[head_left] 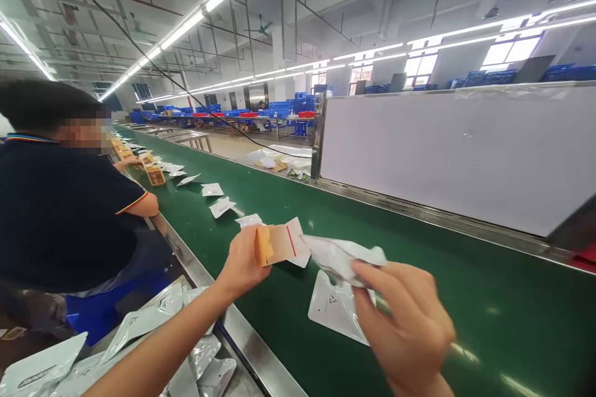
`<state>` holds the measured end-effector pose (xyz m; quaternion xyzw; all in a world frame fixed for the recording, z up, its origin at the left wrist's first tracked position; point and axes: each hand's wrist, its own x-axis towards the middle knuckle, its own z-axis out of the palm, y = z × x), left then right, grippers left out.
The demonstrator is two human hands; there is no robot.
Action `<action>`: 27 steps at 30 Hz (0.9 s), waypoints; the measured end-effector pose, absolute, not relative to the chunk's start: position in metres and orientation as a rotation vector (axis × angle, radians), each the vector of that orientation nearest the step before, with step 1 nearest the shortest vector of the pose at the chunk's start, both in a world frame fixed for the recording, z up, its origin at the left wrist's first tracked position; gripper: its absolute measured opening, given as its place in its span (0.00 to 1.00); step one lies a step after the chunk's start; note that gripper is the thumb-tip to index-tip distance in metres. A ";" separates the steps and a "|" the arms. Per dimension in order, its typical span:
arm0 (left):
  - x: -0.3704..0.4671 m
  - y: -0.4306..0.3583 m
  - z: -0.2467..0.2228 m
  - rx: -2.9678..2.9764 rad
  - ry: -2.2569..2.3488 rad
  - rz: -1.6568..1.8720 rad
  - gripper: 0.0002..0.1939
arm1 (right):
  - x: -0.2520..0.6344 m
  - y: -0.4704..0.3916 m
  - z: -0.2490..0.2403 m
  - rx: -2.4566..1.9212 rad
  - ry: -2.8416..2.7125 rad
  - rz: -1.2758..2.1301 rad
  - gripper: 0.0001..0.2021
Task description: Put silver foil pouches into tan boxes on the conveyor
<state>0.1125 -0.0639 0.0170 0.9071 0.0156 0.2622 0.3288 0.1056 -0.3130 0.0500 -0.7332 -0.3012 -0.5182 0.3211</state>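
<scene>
My left hand [242, 260] holds a small tan card package [278, 243] with a red stripe, raised over the green conveyor belt [488, 298]. My right hand [405, 322] grips a crumpled clear-white plastic pouch [342, 257] whose end meets the card package. Below both, a flat white pouch [333, 307] lies on the belt. Several more white pouches [218, 205] trail away along the belt to the far left.
A person in a dark polo shirt [56, 211] works at the belt on my left. A pile of white pouches [139, 347] lies by the steel belt edge [261, 353]. A white partition panel [456, 149] lines the belt's far side.
</scene>
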 end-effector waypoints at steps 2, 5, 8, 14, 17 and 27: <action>0.103 -0.104 0.022 2.421 -0.070 0.835 0.25 | 0.108 -0.298 0.053 -1.905 -0.883 -1.328 0.11; 0.095 -0.145 0.019 2.445 -0.280 1.103 0.24 | 0.106 -0.302 0.046 -2.032 -0.937 -1.067 0.13; 0.096 -0.167 0.004 2.537 -0.478 1.230 0.28 | 0.093 -0.327 0.042 -2.176 -1.022 -0.436 0.24; 0.100 -0.217 -0.014 2.537 -0.552 1.160 0.29 | 0.060 -0.370 0.043 -2.396 -0.800 -0.286 0.30; 0.098 -0.246 -0.014 2.445 -0.492 1.051 0.28 | 0.057 -0.387 0.044 -2.400 -0.612 -0.392 0.26; 0.071 -0.326 -0.038 2.046 -0.338 0.950 0.26 | 0.071 -0.456 0.031 -2.214 -0.500 0.140 0.28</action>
